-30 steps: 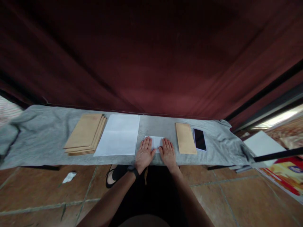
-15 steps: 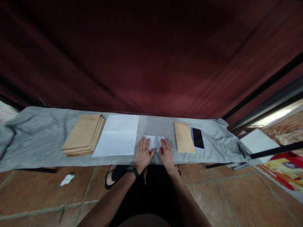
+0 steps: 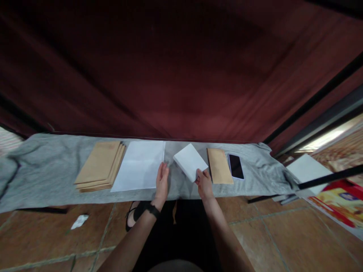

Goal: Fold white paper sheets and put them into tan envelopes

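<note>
My right hand (image 3: 203, 183) grips a folded white paper (image 3: 190, 161) by its near corner and holds it lifted and tilted above the grey cloth (image 3: 51, 170). My left hand (image 3: 161, 181) hangs edge-on just left of it, fingers stretched out, beside the right edge of a flat white sheet (image 3: 140, 165). A single tan envelope (image 3: 219, 165) lies just right of the folded paper. A stack of tan envelopes (image 3: 100, 165) lies left of the white sheet.
A dark phone (image 3: 236, 166) lies right of the single envelope. A dark red curtain (image 3: 181, 75) hangs behind the cloth-covered table. White sheets (image 3: 307, 169) and a colourful printed board (image 3: 340, 206) lie at the right. A paper scrap (image 3: 79, 221) is on the tiled floor.
Both hands were pressing flat on the folded paper on the cloth. Now my right hand has lifted it and tilted it, and my left hand has come off it to the left.
</note>
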Demonstrator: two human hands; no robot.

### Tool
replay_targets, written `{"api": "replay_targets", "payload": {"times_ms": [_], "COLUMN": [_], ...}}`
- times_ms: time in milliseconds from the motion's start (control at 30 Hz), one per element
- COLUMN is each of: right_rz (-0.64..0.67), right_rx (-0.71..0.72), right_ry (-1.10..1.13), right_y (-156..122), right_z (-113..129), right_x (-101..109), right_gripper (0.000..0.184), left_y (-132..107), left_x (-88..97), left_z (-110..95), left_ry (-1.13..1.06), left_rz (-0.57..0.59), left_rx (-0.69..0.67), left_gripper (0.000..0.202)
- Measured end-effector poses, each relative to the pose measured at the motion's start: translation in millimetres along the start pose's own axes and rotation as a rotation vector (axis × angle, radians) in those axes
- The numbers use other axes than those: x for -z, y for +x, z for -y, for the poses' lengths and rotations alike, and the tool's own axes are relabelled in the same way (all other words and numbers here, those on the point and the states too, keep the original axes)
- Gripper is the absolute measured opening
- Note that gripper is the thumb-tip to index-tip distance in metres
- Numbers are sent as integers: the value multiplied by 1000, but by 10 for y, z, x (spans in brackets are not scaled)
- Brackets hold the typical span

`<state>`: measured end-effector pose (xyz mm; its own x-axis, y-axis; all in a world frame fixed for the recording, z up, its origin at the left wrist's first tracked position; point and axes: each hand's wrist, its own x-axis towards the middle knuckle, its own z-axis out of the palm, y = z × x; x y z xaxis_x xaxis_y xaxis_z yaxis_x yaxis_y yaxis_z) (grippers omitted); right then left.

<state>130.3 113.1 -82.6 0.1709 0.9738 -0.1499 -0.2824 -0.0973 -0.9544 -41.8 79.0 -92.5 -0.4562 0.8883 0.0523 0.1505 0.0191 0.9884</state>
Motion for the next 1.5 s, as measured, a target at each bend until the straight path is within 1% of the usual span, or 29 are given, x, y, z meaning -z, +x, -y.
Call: {"api": "replay_targets", "payload": {"times_ms": [33, 100, 200, 267, 333, 433, 500, 567, 667, 733, 800, 867, 933, 1000, 1033, 1067, 1100, 1200, 1267, 1333, 1400, 1433, 1467, 1500], "right_rz": [-12, -23, -20, -27, -39, -50, -57, -75, -129, -167, -186, -186, -192, -191, -169, -116, -36, 290, 454, 519, 521, 517, 516, 516], "right_rx": [-33, -69, -61, -43, -39, -41, -35, -24, -7, -2, -2, 41, 185, 395, 495, 578, 643, 759, 794, 806, 805, 805, 806, 807], "right_ry": [64, 129, 126, 114, 110, 97, 88, 81, 63, 47, 0, -129, -350, -608, -727, -835, -928, -1134, -1232, -1290, -1317, -1324, -1329, -1332], "right_y": [-15, -36, -35, -15, 13, 50, 61, 59, 47, 40, 26, -6, -56, -110, -133, -151, -165, -184, -190, -196, -199, -198, -197, -195], "right_z": [-2, -37, -137, -201, -244, -266, -265, -264, -276, -296, -320, -333, -319, -274, -243, -213, -185, -155, -183, -232, -283, -305, -323, -338], "right_x": [-27, -67, -82, -66, -43, -24, -23, -17, 38, 109, 194, 279, 342, 363, 353, 330, 296, 173, 115, 94, 97, 102, 108, 113], "right_gripper": [33, 29, 23, 20, 19, 18, 18, 18, 21, 24, 30, 36, 40, 43, 43, 42, 41, 40, 40, 42, 44, 45, 45, 47], "left_y": [46, 140, 239, 257, 238, 183, 163, 175, 247, 301, 334, 335, 314, 288, 279, 274, 272, 281, 280, 256, 206, 177, 148, 125], "left_x": [0, -10, -41, -70, -112, -203, -261, -286, -234, -156, -81, -37, -33, -55, -69, -82, -91, -83, -52, -28, -51, -90, -148, -220], "left_z": [-32, -97, -171, -196, -211, -222, -214, -182, -111, -79, -79, -104, -134, -150, -149, -143, -134, -105, -95, -89, -75, -61, -43, -19], "left_ry": [-90, -239, -388, -454, -507, -573, -582, -529, -313, -85, 181, 441, 639, 766, 810, 847, 878, 932, 934, 942, 951, 944, 927, 905], "left_rz": [10, 77, 184, 236, 289, 363, 367, 293, 132, 74, 80, 132, 187, 214, 220, 223, 225, 221, 200, 145, 88, 94, 144, 231], "left_rx": [61, 164, 322, 416, 469, 465, 424, 358, 215, 117, 61, 61, 69, 44, 23, 1, -20, -65, -101, -186, -334, -420, -506, -584], "left_gripper": [57, 53, 55, 59, 61, 58, 57, 60, 66, 71, 78, 83, 84, 84, 84, 84, 83, 80, 77, 71, 60, 55, 51, 48]}}
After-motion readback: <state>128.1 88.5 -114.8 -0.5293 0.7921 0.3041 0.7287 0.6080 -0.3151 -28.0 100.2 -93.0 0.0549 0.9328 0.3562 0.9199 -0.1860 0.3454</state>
